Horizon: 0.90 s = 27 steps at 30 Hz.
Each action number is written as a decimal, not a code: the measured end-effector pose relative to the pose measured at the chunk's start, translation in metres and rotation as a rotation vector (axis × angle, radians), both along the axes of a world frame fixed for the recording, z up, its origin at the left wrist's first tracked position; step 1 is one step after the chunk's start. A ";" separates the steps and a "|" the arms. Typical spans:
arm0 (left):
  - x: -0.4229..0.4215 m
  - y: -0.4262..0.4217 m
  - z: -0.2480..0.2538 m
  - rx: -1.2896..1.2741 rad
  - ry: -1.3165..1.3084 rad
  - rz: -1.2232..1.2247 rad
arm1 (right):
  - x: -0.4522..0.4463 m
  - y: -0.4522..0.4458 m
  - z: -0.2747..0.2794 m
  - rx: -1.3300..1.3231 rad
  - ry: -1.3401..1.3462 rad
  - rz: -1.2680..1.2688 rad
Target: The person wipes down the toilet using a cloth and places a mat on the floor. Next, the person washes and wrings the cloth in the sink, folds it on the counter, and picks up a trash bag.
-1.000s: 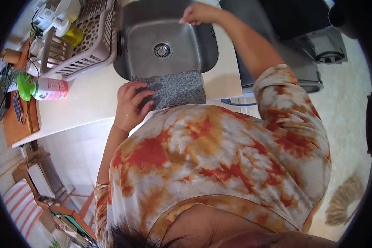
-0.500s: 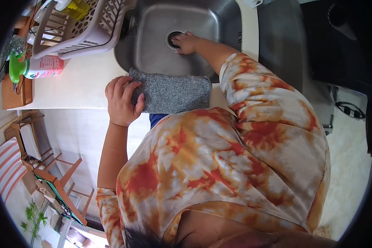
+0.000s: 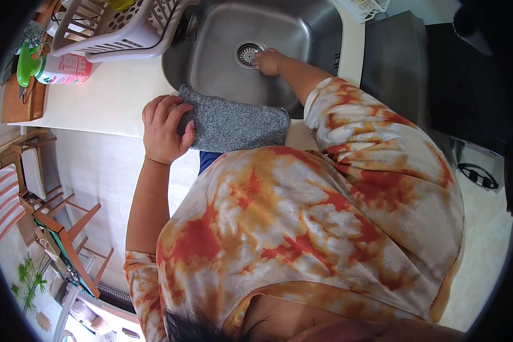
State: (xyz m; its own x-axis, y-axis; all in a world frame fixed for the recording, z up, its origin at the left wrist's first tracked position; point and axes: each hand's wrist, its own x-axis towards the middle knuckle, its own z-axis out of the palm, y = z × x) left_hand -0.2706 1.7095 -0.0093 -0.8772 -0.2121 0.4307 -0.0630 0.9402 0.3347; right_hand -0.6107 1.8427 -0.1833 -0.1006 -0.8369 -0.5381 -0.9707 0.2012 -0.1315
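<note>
A folded grey cloth [image 3: 239, 123] lies over the front edge of the metal sink [image 3: 216, 74]. My left hand [image 3: 166, 128] rests on the cloth's left end, with its fingers bent over the fabric and the thumb apart. Down in the basin, my right hand [image 3: 268, 61] touches the right side of the round drain strainer [image 3: 247, 55]. Its fingers are bunched at the strainer's rim, and their tips are too small to make out. Whether they hold anything cannot be seen.
At the upper left stands a beige dish rack [image 3: 125, 44], beside a spray bottle with a green head [image 3: 68, 69]. A brown wooden box [image 3: 25, 100] sits at the counter's left end. A small white rack [image 3: 372, 8] is behind the sink's right corner.
My right hand has come down from the sink's back right to the drain, then shifted slightly right, uncovering the strainer. My left hand has stayed on the cloth. The view has shifted.
</note>
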 end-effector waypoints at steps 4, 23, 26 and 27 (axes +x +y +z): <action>0.000 0.000 0.000 -0.004 -0.011 0.005 | -0.010 -0.009 0.004 0.019 -0.066 -0.094; -0.001 0.000 0.000 0.000 -0.014 0.009 | -0.002 -0.016 -0.001 -0.048 0.081 -0.008; 0.000 0.000 -0.001 -0.003 -0.013 0.011 | -0.005 -0.022 0.016 0.176 0.131 0.110; 0.000 0.000 -0.001 -0.009 -0.009 0.013 | -0.006 -0.023 0.024 0.176 0.136 0.113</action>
